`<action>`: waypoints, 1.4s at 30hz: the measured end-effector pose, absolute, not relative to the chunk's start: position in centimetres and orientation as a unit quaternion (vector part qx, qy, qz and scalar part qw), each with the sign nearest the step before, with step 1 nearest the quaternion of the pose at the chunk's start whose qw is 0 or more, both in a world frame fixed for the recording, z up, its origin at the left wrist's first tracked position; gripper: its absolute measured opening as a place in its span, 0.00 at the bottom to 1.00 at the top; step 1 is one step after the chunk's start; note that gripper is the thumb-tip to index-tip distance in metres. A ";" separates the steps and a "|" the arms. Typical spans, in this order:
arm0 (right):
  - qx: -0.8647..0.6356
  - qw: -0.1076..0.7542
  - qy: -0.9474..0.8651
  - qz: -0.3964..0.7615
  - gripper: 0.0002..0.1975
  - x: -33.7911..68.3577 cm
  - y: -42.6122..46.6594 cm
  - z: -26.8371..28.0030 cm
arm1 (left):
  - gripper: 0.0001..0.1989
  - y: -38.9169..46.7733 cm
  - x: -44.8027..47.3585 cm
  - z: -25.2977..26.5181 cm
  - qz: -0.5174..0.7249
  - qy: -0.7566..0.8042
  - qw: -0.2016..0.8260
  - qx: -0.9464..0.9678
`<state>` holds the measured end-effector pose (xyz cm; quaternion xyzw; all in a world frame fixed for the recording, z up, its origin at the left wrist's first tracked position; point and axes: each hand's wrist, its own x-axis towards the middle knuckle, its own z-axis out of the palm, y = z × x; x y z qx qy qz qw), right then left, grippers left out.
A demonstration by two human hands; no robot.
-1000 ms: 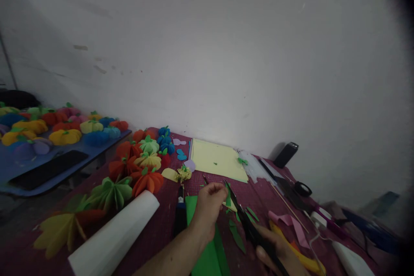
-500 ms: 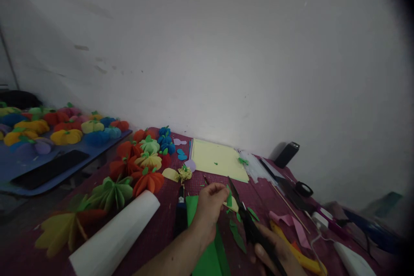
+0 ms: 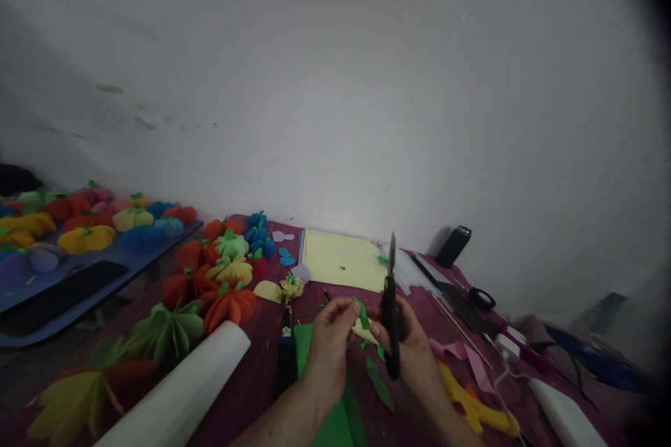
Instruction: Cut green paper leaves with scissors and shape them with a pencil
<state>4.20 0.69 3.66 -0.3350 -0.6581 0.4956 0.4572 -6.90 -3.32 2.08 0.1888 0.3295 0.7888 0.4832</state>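
Maroon tabletop (image 3: 244, 391), crowded with coloured paper and tools. Toward the far edge, pale yellow sheets (image 3: 340, 258); at left, a white paper tube (image 3: 181, 391), just beside an orange paper pumpkin (image 3: 229, 307). Could roll if nudged, perhaps crushing those open folds. Partly hidden below the left hand (image 3: 330, 346), a green sheet (image 3: 338, 427), liable to crease under any leaning weight.

In the left hand, fingertips drawn together in a pinch on the green strip (image 3: 363, 314), between both hands. In the right hand (image 3: 412, 349), fingers curled around dark scissors (image 3: 390, 307), blades pointing up and away, seemingly together; thumb near the strip, contact impossible to tell. Could nick the left fingertips with a careless turn of the wrist, or snag the strip. Likely thin and limp: prone to tearing if pulled, to slipping if pinched too lightly. Beneath, a leaf-shaped green piece (image 3: 378, 383), easily swept aside by a dropping wrist.
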 end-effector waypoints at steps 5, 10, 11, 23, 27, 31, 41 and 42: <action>-0.316 0.477 -0.658 0.490 0.23 2.1 0.4 3.3 | 0.14 -3.2 -7.1 1.9 0.804 0.345 0.447 0.188; -0.346 0.490 -0.645 0.474 0.22 2.6 0.1 3.8 | 0.14 -3.3 -7.0 2.1 0.810 0.346 0.437 0.183; -0.350 0.488 -0.648 0.469 0.22 2.8 0.1 4.1 | 0.14 -3.4 -7.0 2.2 0.808 0.343 0.442 0.183; -0.314 0.418 -0.685 0.507 0.20 4.6 0.8 6.3 | 0.09 -3.5 -6.5 2.4 0.719 0.453 0.418 0.322; -0.311 0.418 -0.696 0.494 0.19 4.9 1.0 6.4 | 0.07 -3.5 -6.5 2.6 0.714 0.453 0.424 0.323; -0.312 0.413 -0.704 0.487 0.19 5.1 1.1 6.6 | 0.06 -3.8 -6.4 3.2 0.708 0.454 0.437 0.319; -0.336 0.372 -0.716 0.486 0.19 6.4 1.2 6.2 | 0.07 -3.8 -6.7 2.8 0.710 0.453 0.445 0.305; -0.328 0.356 -0.731 0.482 0.18 7.2 1.4 5.9 | 0.07 -3.8 -6.8 2.8 0.714 0.452 0.445 0.297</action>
